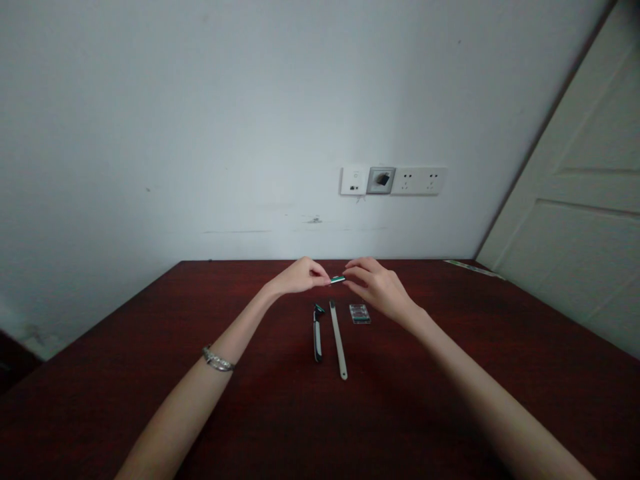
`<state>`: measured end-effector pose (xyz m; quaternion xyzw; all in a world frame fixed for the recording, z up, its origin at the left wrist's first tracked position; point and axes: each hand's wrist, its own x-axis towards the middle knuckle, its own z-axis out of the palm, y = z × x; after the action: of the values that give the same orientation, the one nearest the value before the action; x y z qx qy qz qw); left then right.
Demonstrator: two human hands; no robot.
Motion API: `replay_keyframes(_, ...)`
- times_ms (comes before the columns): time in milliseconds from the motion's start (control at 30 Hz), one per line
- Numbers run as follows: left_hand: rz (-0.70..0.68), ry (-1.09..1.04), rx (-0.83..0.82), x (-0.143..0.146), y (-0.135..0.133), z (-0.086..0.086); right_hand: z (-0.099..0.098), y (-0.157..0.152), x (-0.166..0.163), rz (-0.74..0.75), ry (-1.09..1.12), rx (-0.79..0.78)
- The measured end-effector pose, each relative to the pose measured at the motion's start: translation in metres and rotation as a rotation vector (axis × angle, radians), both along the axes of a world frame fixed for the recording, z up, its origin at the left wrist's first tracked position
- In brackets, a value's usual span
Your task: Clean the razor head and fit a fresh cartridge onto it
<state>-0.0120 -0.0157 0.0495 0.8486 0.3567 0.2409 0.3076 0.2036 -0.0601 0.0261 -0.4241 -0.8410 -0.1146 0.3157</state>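
Note:
A small green-and-white razor cartridge [337, 280] is raised above the far part of the table, between my two hands. The thumb and fingers of my left hand [299, 275] pinch its left end. At the other end, the thumb and a fingertip of my right hand [376, 283] close on it, with the remaining fingers slightly curled. Below them on the table lies a razor [317, 337] with a dark head and a grey-and-black handle. A pale toothbrush [339, 343] lies beside it. To its right is a small clear plastic case [359, 314] with dark green parts inside.
The dark reddish-brown wooden table [270, 413] meets a white wall [250, 133]. Wall sockets [417, 181] sit above its far edge. A flat patterned strip [475, 269] lies at the far right corner, near a pale panelled door [580, 200].

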Motion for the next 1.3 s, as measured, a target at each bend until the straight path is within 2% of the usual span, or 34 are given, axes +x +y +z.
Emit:
replay_keyframes(367, -0.005, 0.065, -0.046, 0.001, -0.002, 0.0, 0.006, -0.004, 0.003, 0.073, -0.065, -0.039)
replay_keyframes(533, -0.004, -0.041, -0.089, 0.0, -0.003, 0.002, 0.005, 0.0, 0.01, 0.082, 0.013, -0.098)
replay_keyframes(733, 0.081, -0.118, -0.143, -0.01, 0.009, 0.0, -0.015, 0.012, 0.041, 0.089, 0.135, -0.263)
replay_keyframes(833, 0.148, -0.122, -0.155, -0.019, 0.023, -0.01, -0.033, 0.015, 0.058, 0.093, 0.121, -0.368)
replay_keyframes(1000, 0.272, -0.151, -0.189, -0.036, 0.048, -0.039, -0.054, 0.018, 0.07, 0.104, 0.104, -0.484)
replay_keyframes(1200, 0.438, -0.203, -0.283, -0.057, 0.067, -0.072, -0.057, 0.017, 0.069, 0.058, 0.021, -0.517)
replay_keyframes(1300, 0.459, -0.194, -0.3, -0.062, 0.07, -0.081, -0.055, 0.014, 0.067, 0.011, -0.049, -0.495)
